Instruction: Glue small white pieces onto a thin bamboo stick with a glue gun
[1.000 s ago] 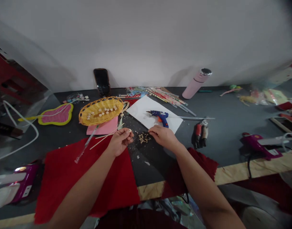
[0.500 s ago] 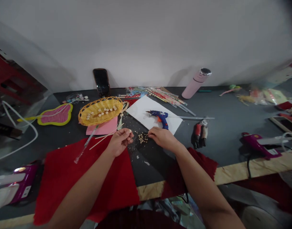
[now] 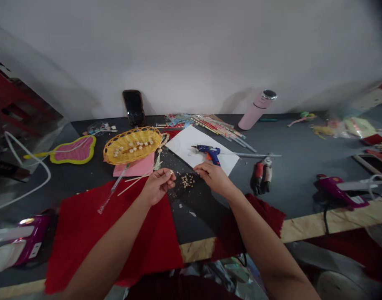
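Purple device (image 3: 37, 233): seen at the near left, beside the red cloth.
Pink panel with yellow rim (image 3: 72, 150): laid flat, its yellow handle pointed left.
Red cloth (image 3: 97, 237): spread over the near edge of the dark table (image 3: 297, 175).
Clear tube (image 3: 113, 190): laid slantwise, mostly over the red cloth.
Yellow wicker basket (image 3: 126, 141): rested partly over a pink sheet (image 3: 134, 167); small pale pieces are held inside.
Phone (image 3: 133, 108): leaned upright against the wall, behind the basket.
Left hand (image 3: 158, 185): a small pale piece (image 3: 171, 172) is pinched between thumb and index fingertip; thin pale sticks (image 3: 130, 186) lie just beside the wrist side.
Pale bits (image 3: 187, 181): gathered loosely on the dark table, between the two hands.
Blue glue gun (image 3: 211, 152): laid on a white sheet (image 3: 184, 143), just beyond the right hand, nozzle pointed left.
Right hand (image 3: 214, 179): thumb and fingertips are drawn narrowly together near the pale bits; whether anything is gripped cannot be told.
Straw-like sticks (image 3: 220, 129): bundled behind the white sheet.
Pink flask (image 3: 256, 111): stood near the wall.
Pliers (image 3: 262, 176): laid well apart from the right hand, handles toward the near edge.
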Demonstrator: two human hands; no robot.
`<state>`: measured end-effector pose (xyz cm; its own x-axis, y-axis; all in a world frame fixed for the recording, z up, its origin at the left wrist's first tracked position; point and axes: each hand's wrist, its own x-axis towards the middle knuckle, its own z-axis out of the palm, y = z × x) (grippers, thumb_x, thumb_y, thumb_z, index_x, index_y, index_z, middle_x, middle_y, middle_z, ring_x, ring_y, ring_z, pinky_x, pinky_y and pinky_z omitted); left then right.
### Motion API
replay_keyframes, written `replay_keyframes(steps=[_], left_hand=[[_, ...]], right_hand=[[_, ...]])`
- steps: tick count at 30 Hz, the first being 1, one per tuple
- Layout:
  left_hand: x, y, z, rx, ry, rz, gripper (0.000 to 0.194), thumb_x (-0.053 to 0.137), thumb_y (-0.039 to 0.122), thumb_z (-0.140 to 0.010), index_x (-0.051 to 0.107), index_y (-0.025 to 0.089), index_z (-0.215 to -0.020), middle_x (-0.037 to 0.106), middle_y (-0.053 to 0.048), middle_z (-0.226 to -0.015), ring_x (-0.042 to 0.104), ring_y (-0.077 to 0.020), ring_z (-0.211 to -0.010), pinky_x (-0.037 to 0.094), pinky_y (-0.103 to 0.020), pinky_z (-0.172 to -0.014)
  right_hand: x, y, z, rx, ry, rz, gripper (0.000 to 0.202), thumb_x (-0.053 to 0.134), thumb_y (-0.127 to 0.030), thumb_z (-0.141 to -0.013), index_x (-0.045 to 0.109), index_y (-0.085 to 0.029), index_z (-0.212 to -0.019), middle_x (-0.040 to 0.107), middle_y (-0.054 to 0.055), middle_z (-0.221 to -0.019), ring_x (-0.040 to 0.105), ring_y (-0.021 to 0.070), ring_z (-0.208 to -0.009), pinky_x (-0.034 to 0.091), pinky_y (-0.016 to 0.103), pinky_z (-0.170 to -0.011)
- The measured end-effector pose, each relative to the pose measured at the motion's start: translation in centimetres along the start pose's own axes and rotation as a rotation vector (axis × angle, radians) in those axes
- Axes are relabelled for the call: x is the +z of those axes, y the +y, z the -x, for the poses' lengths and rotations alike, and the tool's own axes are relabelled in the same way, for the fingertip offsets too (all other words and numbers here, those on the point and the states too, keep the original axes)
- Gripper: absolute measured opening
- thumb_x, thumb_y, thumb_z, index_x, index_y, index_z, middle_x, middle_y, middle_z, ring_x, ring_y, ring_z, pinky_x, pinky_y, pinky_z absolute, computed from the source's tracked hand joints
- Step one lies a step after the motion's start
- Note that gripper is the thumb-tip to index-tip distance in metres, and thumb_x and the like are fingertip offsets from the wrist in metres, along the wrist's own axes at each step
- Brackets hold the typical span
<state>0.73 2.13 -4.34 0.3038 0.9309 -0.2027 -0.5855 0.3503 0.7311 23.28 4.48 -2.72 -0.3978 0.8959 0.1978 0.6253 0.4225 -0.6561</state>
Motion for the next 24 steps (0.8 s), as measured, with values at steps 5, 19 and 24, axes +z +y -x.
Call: replay_keyframes(steps=[5, 19, 24], left_hand=[[0.0, 0.0, 0.0, 0.000, 0.012, 0.009, 0.010, 0.068, 0.020, -0.071, 0.062, 0.012, -0.072, 0.060, -0.004, -0.069, 0.045, -0.0058, -0.054, 0.040, -0.021, -0.053], [-1.4, 0.5, -0.8, 0.064, 0.078, 0.135, 0.012, 0.069, 0.019, -0.070, 0.060, 0.013, -0.076, 0.060, -0.002, -0.071, 0.048, -0.0051, -0.055, 0.042, -0.021, -0.055], [-1.5, 0.8, -0.7, 0.076, 0.086, 0.168, 0.013, 0.070, 0.018, -0.068, 0.060, 0.014, -0.075, 0.060, -0.002, -0.071, 0.048, -0.0050, -0.055, 0.042, -0.020, -0.055]], right_hand=[[-0.3, 0.1, -0.1, 0.083, 0.031, 0.056, 0.020, 0.046, -0.031, -0.088, 0.058, -0.018, -0.078, 0.059, 0.001, -0.068, 0.054, 0.0129, -0.063, 0.039, 0.023, -0.059], [0.0, -0.6, -0.5, 0.143, 0.213, 0.008, 0.031, 0.037, -0.037, -0.090, 0.044, -0.020, -0.064, 0.049, -0.002, -0.056, 0.045, 0.0109, -0.052, 0.034, 0.022, -0.051], [0.4, -3.3, -3.2, 0.080, 0.091, 0.049, 0.018, 0.048, -0.026, -0.084, 0.051, -0.019, -0.068, 0.058, 0.000, -0.064, 0.053, 0.0123, -0.058, 0.039, 0.022, -0.056]])
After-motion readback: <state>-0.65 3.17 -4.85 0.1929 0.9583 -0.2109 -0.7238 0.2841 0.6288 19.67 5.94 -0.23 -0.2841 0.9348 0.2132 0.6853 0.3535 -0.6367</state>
